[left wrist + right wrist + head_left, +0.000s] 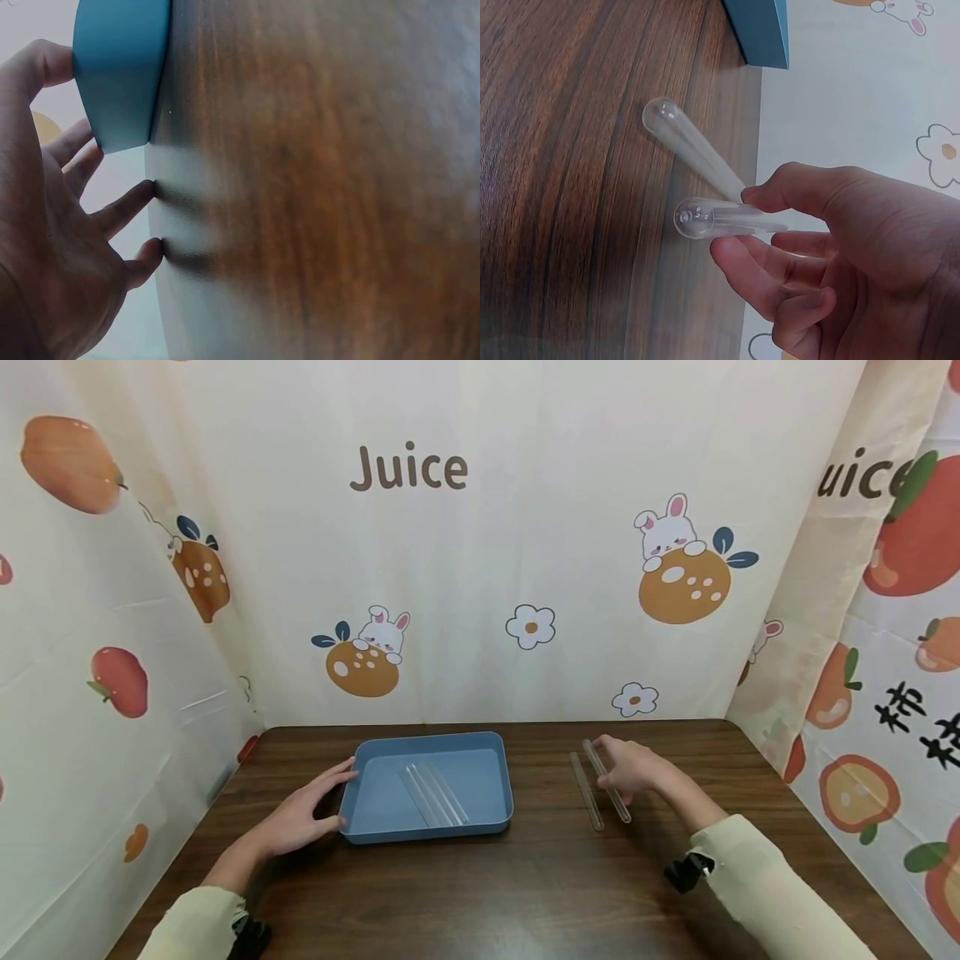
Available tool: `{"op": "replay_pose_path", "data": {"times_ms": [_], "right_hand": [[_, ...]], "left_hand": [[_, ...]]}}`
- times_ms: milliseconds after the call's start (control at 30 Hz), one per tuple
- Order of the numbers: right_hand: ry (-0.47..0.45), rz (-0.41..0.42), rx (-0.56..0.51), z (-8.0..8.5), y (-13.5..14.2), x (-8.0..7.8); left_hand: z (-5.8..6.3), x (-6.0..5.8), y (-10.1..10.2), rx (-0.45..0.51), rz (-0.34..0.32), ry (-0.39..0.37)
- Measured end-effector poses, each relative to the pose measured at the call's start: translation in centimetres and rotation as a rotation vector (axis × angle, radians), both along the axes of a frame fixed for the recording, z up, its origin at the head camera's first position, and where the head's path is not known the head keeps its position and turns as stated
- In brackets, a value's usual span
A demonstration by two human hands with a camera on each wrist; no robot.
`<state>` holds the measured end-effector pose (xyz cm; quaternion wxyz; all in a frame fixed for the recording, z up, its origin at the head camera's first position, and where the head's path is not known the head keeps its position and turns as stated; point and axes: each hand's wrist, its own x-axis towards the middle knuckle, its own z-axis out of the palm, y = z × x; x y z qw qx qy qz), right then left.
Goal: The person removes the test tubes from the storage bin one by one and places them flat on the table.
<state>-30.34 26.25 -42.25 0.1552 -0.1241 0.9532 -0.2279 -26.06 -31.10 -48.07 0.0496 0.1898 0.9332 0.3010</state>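
Note:
A blue tray (pixel 480 768) stands on the table with several clear test tubes (pixel 437 795) lying side by side in it. My left hand (pixel 300 817) rests against the tray's left end, thumb toward the near corner and fingers spread along the side. To the right of the tray, my right hand (pixel 637 767) pinches a clear test tube (pixel 724 218) between thumb and fingers, its rounded end pointing toward me. Just left of that one, a second test tube (pixel 587 793) lies on the wood, slightly slanted.
The dark wooden table (pixel 480 893) ends at a printed curtain (pixel 465 552) behind the tray, and the curtain also hangs along both sides. A black band (pixel 688 872) sits at the right sleeve's cuff, another at the left.

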Motion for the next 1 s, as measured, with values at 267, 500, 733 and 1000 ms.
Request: {"op": "replay_pose_path", "data": {"times_ms": [267, 500, 733, 1000], "right_hand": [[-0.012, 0.028, 0.008, -1.4, 1.8, -1.4], [-0.065, -0.091, 0.039, -0.5, 0.9, -0.3], [-0.063, -0.104, 0.062, -1.0, 0.7, -0.4], [-0.085, -0.103, 0.065, -1.7, 0.8, -0.8]], "left_hand": [[-0.1, 0.0, -0.1, 0.003, -0.003, 0.009], [-0.2, -0.1, -0.1, 0.002, -0.002, 0.009], [0.0, -0.1, -0.1, 0.001, -0.004, 0.008], [0.0, -0.1, -0.1, 0.006, -0.004, 0.007]]}}
